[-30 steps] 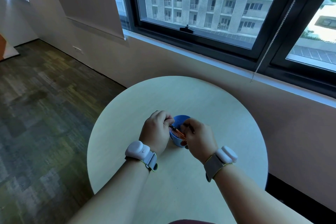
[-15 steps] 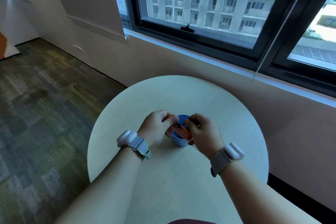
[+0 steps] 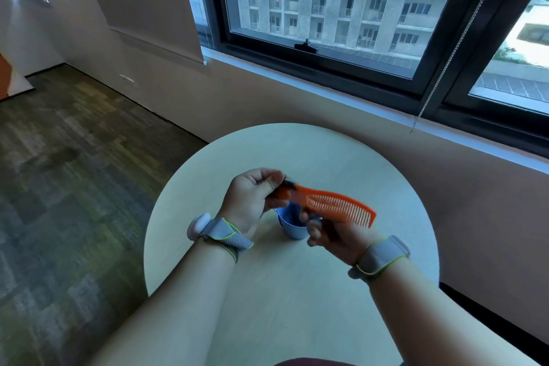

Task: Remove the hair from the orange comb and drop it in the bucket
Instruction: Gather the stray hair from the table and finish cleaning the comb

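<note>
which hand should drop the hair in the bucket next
Left. The left hand already pinches the dark hair beside the blue bucket; the right hand holds the orange comb.

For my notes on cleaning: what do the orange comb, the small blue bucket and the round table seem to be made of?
Orange comb: probably moulded plastic, one even colour, thin uniform teeth. Blue bucket: likely plastic too, smooth matte wall. Table: pale, smooth top, perhaps laminate or light wood; no grain shows, so this stays uncertain.
</note>
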`<action>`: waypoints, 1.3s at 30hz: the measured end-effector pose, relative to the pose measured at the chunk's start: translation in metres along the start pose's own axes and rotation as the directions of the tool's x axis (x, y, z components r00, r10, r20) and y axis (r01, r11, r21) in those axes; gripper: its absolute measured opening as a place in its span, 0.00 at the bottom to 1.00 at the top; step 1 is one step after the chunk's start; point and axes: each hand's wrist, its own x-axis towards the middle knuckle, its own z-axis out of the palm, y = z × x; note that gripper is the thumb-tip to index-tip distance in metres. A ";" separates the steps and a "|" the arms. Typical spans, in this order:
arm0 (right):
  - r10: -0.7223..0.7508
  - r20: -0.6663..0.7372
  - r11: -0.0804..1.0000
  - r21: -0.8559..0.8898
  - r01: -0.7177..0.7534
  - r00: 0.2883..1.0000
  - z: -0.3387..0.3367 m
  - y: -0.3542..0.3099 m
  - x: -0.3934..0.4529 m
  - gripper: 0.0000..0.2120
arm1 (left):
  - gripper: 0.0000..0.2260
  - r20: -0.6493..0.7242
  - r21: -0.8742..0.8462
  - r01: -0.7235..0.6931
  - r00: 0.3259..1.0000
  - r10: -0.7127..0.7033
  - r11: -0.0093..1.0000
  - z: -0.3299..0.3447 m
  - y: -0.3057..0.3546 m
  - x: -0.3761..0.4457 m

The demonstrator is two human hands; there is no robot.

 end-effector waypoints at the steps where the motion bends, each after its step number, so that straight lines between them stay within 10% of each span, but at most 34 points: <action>1: -0.042 -0.043 0.999 0.015 0.042 0.998 0.006 0.005 0.002 0.06 | 0.04 -0.035 -0.024 -0.001 0.999 0.001 1.000 0.002 -0.001 0.000; 8: -0.283 -0.289 0.959 -0.106 0.263 0.914 0.020 0.016 0.011 0.07 | 0.03 -0.213 0.042 -0.079 0.973 0.086 0.996 0.006 -0.004 0.002; 14: -0.334 -0.353 0.942 -0.114 0.315 0.874 0.016 -0.004 0.008 0.11 | 0.09 0.124 0.350 -0.049 0.992 0.005 0.935 0.002 -0.001 -0.004; 29: -0.383 -0.352 0.911 -0.299 0.285 0.854 0.018 -0.015 0.008 0.12 | 0.05 0.259 0.381 -0.076 0.966 -0.027 0.922 0.004 0.009 -0.014; 33: -0.300 -0.335 0.713 -0.701 -0.024 0.893 0.012 -0.006 0.016 0.08 | 0.07 0.087 0.427 -0.102 0.994 0.071 0.899 0.008 0.012 -0.011; 35: -0.257 -0.310 0.421 -0.888 -0.183 0.915 0.016 -0.002 0.010 0.08 | 0.07 -0.022 0.477 -0.117 0.989 0.145 0.871 0.008 0.010 -0.008; 37: -0.384 -0.244 0.189 -0.965 -0.183 0.890 0.022 0.000 0.005 0.07 | 0.07 -0.068 0.548 -0.120 0.980 0.187 0.828 0.007 0.007 -0.007; 39: -0.596 -0.178 0.176 -0.980 -0.089 0.783 0.030 -0.003 0.000 0.06 | 0.08 -0.076 0.603 -0.121 0.975 0.208 0.788 0.009 0.002 -0.010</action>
